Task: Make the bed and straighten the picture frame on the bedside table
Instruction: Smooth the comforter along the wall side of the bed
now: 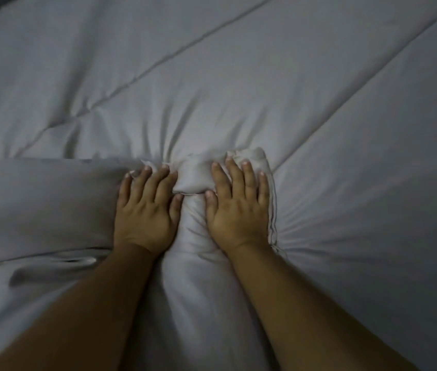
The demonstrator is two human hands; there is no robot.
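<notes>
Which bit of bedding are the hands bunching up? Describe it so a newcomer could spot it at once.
Start from the grey quilted comforter filling the view. Low in the middle, the left hand and right hand lie side by side, and between them rises a bunched fabric ridge. It is paler, with creases fanning out from it.

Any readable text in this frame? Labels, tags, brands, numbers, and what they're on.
None: no text, label, brand or number shows anywhere in the head view.
The grey quilted comforter is plain, with stitch lines only.
The bunched fabric between the left hand and right hand shows a seam edge but no printed tag.
Neither hand wears a ring, watch or band with markings.
</notes>
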